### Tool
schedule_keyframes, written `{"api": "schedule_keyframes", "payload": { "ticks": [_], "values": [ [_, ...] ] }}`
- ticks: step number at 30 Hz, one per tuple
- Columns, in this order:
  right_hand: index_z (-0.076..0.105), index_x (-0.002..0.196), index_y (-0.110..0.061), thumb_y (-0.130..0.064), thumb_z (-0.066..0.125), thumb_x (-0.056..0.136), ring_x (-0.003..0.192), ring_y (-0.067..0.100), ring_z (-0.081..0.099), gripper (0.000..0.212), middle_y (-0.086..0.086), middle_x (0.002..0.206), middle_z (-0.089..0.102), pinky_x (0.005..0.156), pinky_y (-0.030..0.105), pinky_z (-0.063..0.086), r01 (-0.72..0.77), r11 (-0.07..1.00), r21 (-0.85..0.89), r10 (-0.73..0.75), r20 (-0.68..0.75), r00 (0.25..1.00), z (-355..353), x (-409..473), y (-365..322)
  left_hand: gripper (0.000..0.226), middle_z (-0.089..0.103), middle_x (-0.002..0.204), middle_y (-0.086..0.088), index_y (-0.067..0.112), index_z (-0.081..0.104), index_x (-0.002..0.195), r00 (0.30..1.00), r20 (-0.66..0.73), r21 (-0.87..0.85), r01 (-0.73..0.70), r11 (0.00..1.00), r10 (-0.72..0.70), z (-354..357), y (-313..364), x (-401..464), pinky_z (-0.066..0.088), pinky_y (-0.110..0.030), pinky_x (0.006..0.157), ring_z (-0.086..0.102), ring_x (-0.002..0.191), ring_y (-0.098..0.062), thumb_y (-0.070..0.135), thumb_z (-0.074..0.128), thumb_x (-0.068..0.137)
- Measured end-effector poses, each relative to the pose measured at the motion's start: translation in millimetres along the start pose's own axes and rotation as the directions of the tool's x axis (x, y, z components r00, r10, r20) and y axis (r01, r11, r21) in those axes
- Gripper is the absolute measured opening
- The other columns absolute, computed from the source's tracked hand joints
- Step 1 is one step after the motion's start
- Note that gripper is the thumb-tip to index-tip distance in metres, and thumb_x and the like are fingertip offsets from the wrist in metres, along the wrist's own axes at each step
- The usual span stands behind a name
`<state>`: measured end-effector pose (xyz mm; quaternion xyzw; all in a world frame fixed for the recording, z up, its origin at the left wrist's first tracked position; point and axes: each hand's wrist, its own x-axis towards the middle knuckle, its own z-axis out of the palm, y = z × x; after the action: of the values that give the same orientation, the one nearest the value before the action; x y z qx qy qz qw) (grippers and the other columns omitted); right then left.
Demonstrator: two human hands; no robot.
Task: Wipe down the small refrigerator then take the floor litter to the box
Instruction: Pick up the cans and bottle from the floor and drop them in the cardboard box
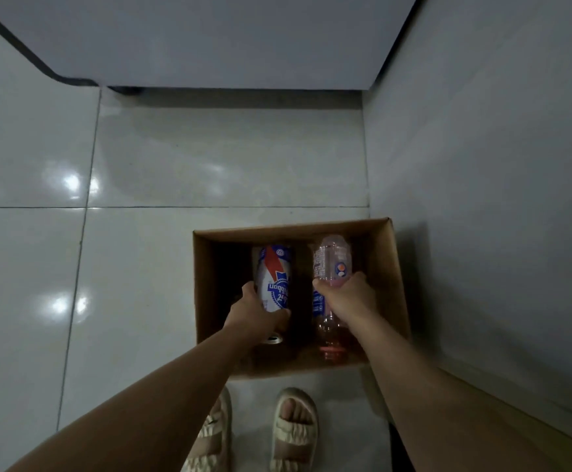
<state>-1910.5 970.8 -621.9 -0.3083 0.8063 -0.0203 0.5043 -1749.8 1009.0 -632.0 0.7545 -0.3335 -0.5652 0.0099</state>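
While the left hand [254, 310] grips a can [273, 277] and the right hand [347, 298] a plastic bottle [329, 264] inside the cardboard box [206, 284], the litter step looks nearly finished; next, both should let go.

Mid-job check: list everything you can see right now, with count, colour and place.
cardboard box: one, brown, open, on the floor by the right wall
can: one, white, blue and red, inside the box, left side
plastic bottle: one, clear with pink cap, inside the box, right side
refrigerator: one, white, top of view
floor: glossy white tiles
sandals: two, beige, bottom of view
left hand: grips the can
right hand: grips the plastic bottle
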Motion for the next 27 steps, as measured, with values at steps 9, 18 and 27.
{"api": "schedule_keyframes", "payload": {
  "ticks": [9, 18, 27],
  "values": [
    [0.046, 0.13, -0.01, -0.043, 0.068, 0.081, 0.102, 0.025, 0.057, 0.063, 0.009, 0.123, 0.055, 0.069, 0.026, 0.038, 0.042, 0.994, -0.1, -0.044, -0.023, 0.999, 71.6, 96.7, 37.6, 0.083, 0.051, 0.133, -0.012, 0.015, 0.016, 0.142, 0.993, -0.116, 0.1, -0.014, 0.995, 0.026, 63.8, -43.7, 98.5, 0.045, -0.031, 0.079, 0.056, 0.113, -0.028, 0.036, 0.068, 0.081],
    [0.045, 0.135, -0.015, -0.035, 0.068, 0.082, 0.091, 0.021, 0.059, 0.061, 0.008, 0.119, 0.062, 0.069, 0.022, 0.039, 0.021, 0.988, -0.152, -0.009, 0.084, 0.996, 81.2, 100.4, 42.3, 0.09, 0.044, 0.139, -0.013, 0.02, 0.007, 0.147, 0.999, -0.038, 0.123, 0.009, 0.992, -0.004, 61.3, -48.2, 98.9, 0.044, -0.043, 0.098, 0.049, 0.122, -0.03, 0.035, 0.067, 0.081],
    [0.019, 0.146, -0.015, -0.033, 0.071, 0.08, 0.122, 0.024, 0.05, 0.085, 0.007, 0.141, 0.045, 0.077, 0.024, 0.04, 0.027, 0.974, -0.223, -0.017, 0.047, 0.999, 26.3, -11.9, 3.9, 0.084, 0.05, 0.132, -0.014, 0.017, 0.013, 0.146, 0.998, -0.058, 0.142, -0.028, 0.989, 0.037, -7.4, -2.9, -2.1, 0.045, -0.033, 0.089, 0.052, 0.117, -0.028, 0.032, 0.066, 0.083]
  ]
}}
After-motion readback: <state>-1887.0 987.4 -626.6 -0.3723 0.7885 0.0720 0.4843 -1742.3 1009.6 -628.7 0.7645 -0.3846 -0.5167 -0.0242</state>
